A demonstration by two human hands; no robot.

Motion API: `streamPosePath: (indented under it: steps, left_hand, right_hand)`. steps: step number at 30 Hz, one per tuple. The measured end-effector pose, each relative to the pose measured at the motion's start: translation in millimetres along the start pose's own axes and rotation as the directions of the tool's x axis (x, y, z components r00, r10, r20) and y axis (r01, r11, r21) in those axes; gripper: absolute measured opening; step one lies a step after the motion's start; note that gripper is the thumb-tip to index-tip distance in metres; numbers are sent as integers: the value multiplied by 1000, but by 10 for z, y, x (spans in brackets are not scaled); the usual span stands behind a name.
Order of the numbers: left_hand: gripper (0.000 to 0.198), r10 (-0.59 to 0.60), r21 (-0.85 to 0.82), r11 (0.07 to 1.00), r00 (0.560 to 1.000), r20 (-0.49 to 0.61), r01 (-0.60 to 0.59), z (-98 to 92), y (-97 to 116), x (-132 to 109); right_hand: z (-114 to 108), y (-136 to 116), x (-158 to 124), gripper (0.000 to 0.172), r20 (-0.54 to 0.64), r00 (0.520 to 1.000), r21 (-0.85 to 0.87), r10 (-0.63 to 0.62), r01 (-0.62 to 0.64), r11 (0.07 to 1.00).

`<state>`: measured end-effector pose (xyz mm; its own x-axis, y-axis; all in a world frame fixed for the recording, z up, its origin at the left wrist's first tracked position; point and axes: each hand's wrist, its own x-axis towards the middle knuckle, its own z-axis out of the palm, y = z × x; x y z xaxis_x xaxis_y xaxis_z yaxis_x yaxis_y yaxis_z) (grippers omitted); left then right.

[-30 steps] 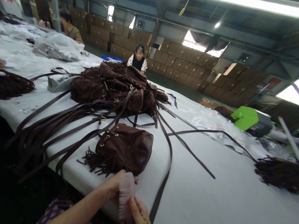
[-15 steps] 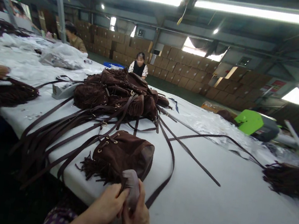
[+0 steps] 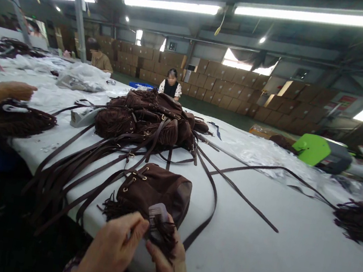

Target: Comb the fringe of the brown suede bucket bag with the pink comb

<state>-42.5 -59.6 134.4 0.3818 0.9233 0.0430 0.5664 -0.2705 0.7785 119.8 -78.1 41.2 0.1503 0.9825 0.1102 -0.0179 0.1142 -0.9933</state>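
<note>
My right hand is closed around a pale, translucent comb with its teeth pointing up. Dark brown fringe strands lie over the comb and the fingers. To its left, my left hand has thumb and forefinger pinched together beside the fringe; what they hold, if anything, is hidden. Just beyond both hands, a brown suede bag with gold eyelets and fringe lies on its side on the white table.
A heap of brown fringed bags sits beyond, its long straps trailing over the near edge. A co-worker's hand is at left above another fringed piece. A green-and-grey machine stands right, near clear plastic.
My left hand has drawn back left from the comb. Brown strands now show over the comb in my right hand. At left, the co-worker's hand has lifted off the fringed piece.
</note>
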Motion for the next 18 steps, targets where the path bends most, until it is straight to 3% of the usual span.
streamPosePath:
  steps: [1,2,4,6,8,10,13,16,18]
  left_hand:
    - [44,-1,-75,997,994,-107,-7,-66,-49,95]
    - [39,30,-139,989,989,-147,-51,-112,-91,210]
    - [35,209,-278,935,976,-65,-219,-132,-149,462]
    - [43,380,-511,808,922,70,-294,-53,-173,678]
    - [57,407,-731,654,905,123,-195,100,-177,807]
    - [61,377,-798,594,911,165,-101,301,-190,839]
    - [47,370,-689,712,906,203,-136,648,-277,782]
    - [45,293,-532,816,955,45,-226,996,-436,737]
    - [50,224,-439,869,972,-65,-230,1185,-517,751]
  right_hand:
    - [9,-34,-66,77,58,994,50,88,-91,995]
    - [23,-58,-127,79,111,982,107,151,-162,981]
    - [48,-69,-221,85,165,974,267,153,-194,944]
    - [46,-48,-276,87,156,983,409,92,-149,900]
    - [3,-37,-309,88,169,983,483,73,-147,863]
    - [-62,-64,-338,88,197,977,510,78,-170,843]
    - [-134,-151,-391,86,142,988,493,61,-124,861]
    - [-152,-189,-489,84,87,995,473,44,-80,878]
    - [-166,-168,-577,85,121,990,434,71,-118,893]
